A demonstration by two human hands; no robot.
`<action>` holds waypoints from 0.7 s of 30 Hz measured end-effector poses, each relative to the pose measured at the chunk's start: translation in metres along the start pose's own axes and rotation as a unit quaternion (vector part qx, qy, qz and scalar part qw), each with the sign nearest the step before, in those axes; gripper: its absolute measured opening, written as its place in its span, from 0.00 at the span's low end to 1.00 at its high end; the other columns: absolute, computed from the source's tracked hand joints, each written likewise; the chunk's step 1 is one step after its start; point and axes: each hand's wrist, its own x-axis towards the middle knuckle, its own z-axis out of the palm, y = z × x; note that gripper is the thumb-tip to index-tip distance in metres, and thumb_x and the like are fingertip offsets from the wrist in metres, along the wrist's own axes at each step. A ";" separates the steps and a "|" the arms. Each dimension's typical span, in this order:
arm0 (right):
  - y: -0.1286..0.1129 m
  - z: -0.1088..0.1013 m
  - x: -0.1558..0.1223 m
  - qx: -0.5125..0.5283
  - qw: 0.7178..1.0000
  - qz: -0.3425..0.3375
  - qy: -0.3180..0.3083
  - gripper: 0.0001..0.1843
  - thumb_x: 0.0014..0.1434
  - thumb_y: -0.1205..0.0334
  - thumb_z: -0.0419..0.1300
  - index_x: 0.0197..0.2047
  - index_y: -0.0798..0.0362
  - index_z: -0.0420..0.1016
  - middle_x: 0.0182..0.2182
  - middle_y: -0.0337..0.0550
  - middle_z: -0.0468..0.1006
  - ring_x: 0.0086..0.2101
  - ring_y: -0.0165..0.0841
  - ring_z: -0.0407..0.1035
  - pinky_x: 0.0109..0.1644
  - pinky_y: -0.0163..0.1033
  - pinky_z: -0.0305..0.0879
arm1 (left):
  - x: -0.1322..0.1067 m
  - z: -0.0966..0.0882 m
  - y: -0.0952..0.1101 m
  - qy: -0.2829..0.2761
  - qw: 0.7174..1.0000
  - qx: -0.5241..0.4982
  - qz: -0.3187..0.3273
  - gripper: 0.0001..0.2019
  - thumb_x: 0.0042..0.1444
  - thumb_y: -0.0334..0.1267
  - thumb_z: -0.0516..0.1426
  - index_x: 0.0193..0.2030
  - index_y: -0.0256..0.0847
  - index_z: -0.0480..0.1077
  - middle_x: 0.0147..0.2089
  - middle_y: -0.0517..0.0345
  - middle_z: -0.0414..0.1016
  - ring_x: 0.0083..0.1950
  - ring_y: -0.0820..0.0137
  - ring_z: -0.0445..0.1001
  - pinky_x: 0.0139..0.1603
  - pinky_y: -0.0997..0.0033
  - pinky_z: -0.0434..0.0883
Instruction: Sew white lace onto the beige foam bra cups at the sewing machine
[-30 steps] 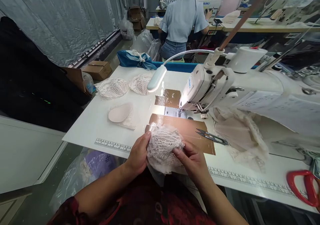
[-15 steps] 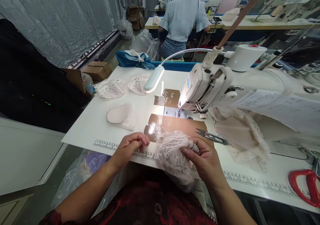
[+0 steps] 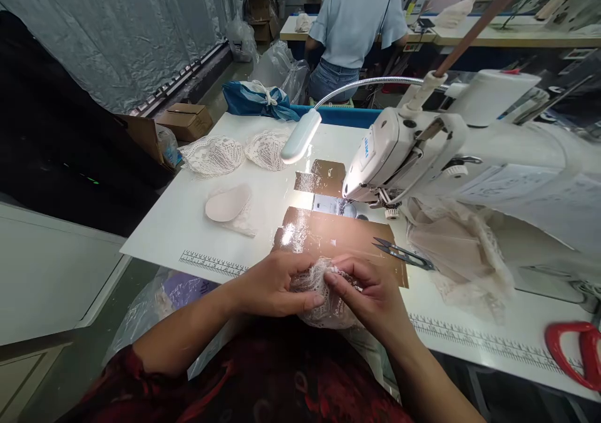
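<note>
My left hand [image 3: 272, 284] and my right hand [image 3: 370, 298] both grip a bundled piece of white lace [image 3: 323, 295] at the near edge of the white sewing table [image 3: 183, 223]. The fingers of both hands are curled round the lace and meet on top of it. Just beyond lies a shiny brown sheet [image 3: 338, 235] under the needle of the white sewing machine [image 3: 422, 154]. A small thread snip [image 3: 404, 255] lies to the right of my hands.
Two lace cups [image 3: 213, 155] and a beige pad [image 3: 228, 203] lie at the left of the table. Cream fabric [image 3: 460, 248] hangs under the machine arm. Red scissors [image 3: 575, 354] lie far right. A gooseneck lamp [image 3: 300, 138] shines down. A person in a light blue top [image 3: 357, 16] sits ahead. A plastic bag [image 3: 159, 304] is below left.
My left hand had let go of the lace and has now come back onto it. Both hands now bunch it tighter, lower at the table edge.
</note>
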 end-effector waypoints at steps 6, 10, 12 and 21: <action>-0.001 0.002 0.001 -0.033 0.998 0.006 0.047 0.13 0.56 0.56 0.62 0.24 0.52 0.71 0.24 0.41 0.76 0.26 0.31 0.68 0.29 0.36 0.62 | 0.003 -0.003 -0.001 0.022 0.999 -0.028 -0.024 0.11 0.56 0.43 0.58 0.40 0.35 0.70 0.31 0.61 0.67 0.32 0.74 0.62 0.32 0.77 0.60; 0.000 0.003 0.002 -0.022 0.998 0.025 0.047 0.14 0.55 0.54 0.63 0.23 0.52 0.72 0.21 0.40 0.74 0.24 0.30 0.65 0.25 0.34 0.59 | 0.005 0.000 -0.002 0.038 0.999 0.000 -0.032 0.10 0.60 0.40 0.53 0.36 0.34 0.70 0.28 0.61 0.64 0.29 0.76 0.61 0.29 0.78 0.59; 0.000 0.003 0.003 -0.004 0.998 0.048 0.044 0.12 0.54 0.53 0.63 0.26 0.52 0.73 0.21 0.39 0.72 0.23 0.29 0.64 0.25 0.34 0.59 | 0.006 0.000 -0.002 0.040 0.999 0.022 -0.029 0.10 0.60 0.38 0.51 0.35 0.34 0.71 0.26 0.61 0.64 0.28 0.76 0.60 0.28 0.77 0.59; -0.003 -0.005 0.003 0.000 0.997 0.070 -0.010 0.14 0.57 0.51 0.60 0.28 0.54 0.74 0.22 0.38 0.71 0.24 0.29 0.62 0.26 0.33 0.57 | 0.003 -0.017 -0.008 0.020 0.998 0.066 -0.013 0.14 0.52 0.27 0.50 0.43 0.37 0.73 0.36 0.56 0.74 0.35 0.71 0.68 0.36 0.74 0.65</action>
